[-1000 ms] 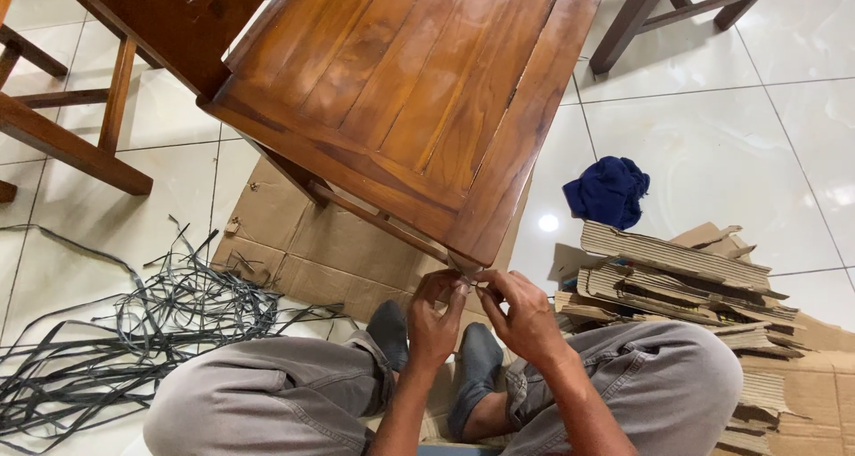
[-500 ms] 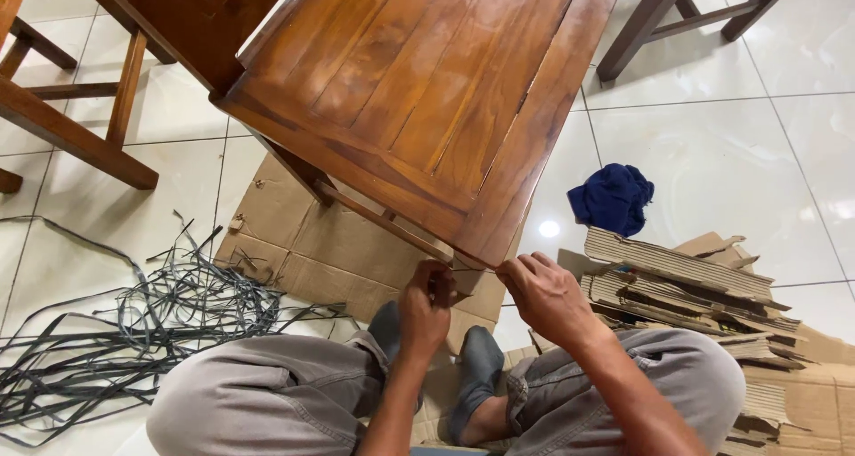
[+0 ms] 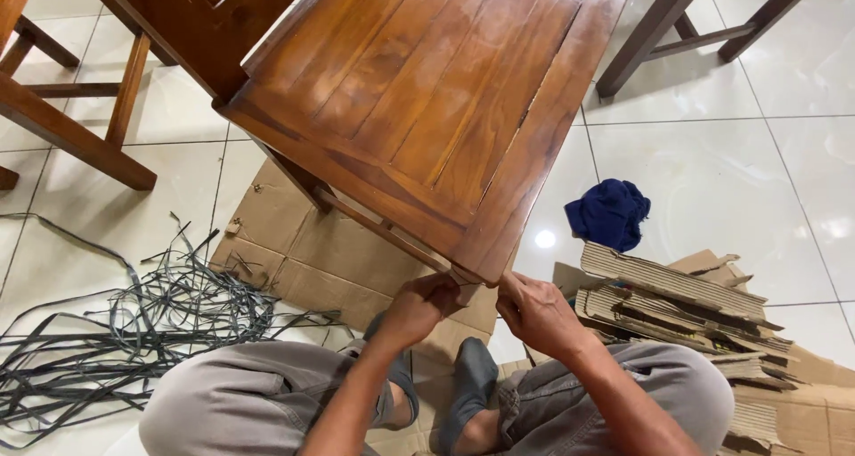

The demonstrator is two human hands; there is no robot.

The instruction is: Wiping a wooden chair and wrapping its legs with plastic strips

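Note:
A brown wooden chair [image 3: 427, 109] stands in front of me, its slatted seat tilted in view. Both my hands sit just under the seat's near corner. My left hand [image 3: 417, 309] is closed on a small piece of cardboard [image 3: 466, 290] against the top of the chair leg. My right hand [image 3: 534, 313] grips the same piece from the other side, fingers curled. What lies between the fingers is mostly hidden. My knees in grey trousers and my dark shoes [image 3: 472, 376] frame the spot.
A flattened cardboard sheet [image 3: 329, 251] lies under the chair. A tangle of black plastic straps [image 3: 134, 331] covers the tile floor at left. A stack of cardboard strips [image 3: 677, 296] and a blue cloth [image 3: 610, 211] lie at right. Other chair legs [image 3: 659, 20] stand behind.
My hands moved from pinching a thin strip at the seat corner to closing together under that corner. The view shifted slightly.

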